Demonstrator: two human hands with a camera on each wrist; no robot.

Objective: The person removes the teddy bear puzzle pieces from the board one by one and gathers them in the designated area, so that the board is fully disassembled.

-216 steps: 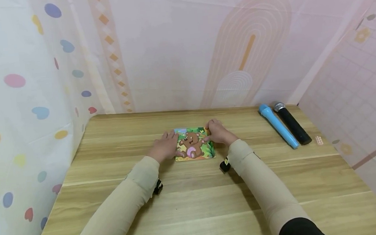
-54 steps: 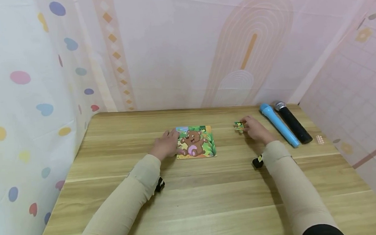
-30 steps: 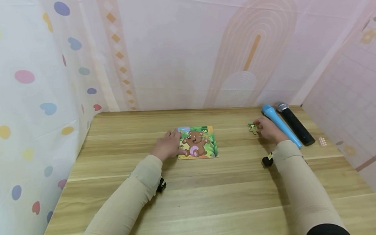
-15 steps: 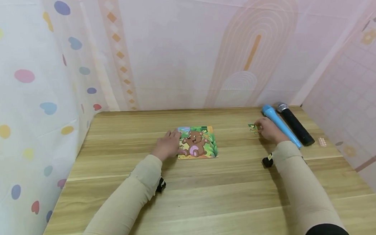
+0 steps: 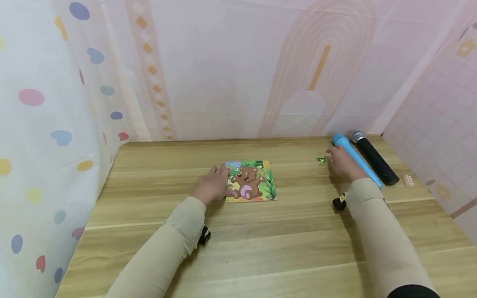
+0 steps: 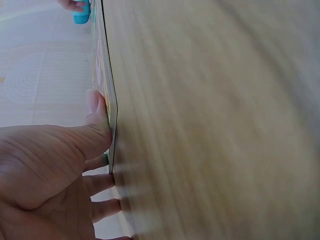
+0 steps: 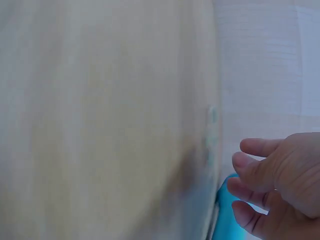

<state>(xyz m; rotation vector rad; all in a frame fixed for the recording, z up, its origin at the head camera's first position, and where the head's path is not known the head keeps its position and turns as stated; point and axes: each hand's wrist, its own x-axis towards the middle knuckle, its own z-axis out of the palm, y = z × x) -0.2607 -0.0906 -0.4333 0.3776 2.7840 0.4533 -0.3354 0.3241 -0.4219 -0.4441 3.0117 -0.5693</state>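
Observation:
A square jigsaw puzzle [image 5: 249, 189] with a brown bear picture lies flat on the wooden table. My left hand [image 5: 214, 184] rests at its left edge; in the left wrist view the thumb [image 6: 100, 120] lies on the puzzle's face, and the other fingers touch the table beside it. A small green and yellow puzzle piece [image 5: 322, 162] lies on the table to the right of the puzzle. Just right of that piece, my right hand [image 5: 341, 163] is held with loosely bent fingers, apart from the piece [image 7: 212, 137] in the right wrist view.
A blue microphone [image 5: 358, 160] lies right behind my right hand, with a black microphone [image 5: 375, 159] beside it. A small pink-dotted patch [image 5: 408, 180] is near the table's right edge. Patterned cloth [image 5: 217, 68] walls the back and sides.
My right hand first left the puzzle's right side and carried the piece rightward. It has now let go, and the piece lies on the table. My left hand has stayed at the puzzle's left edge.

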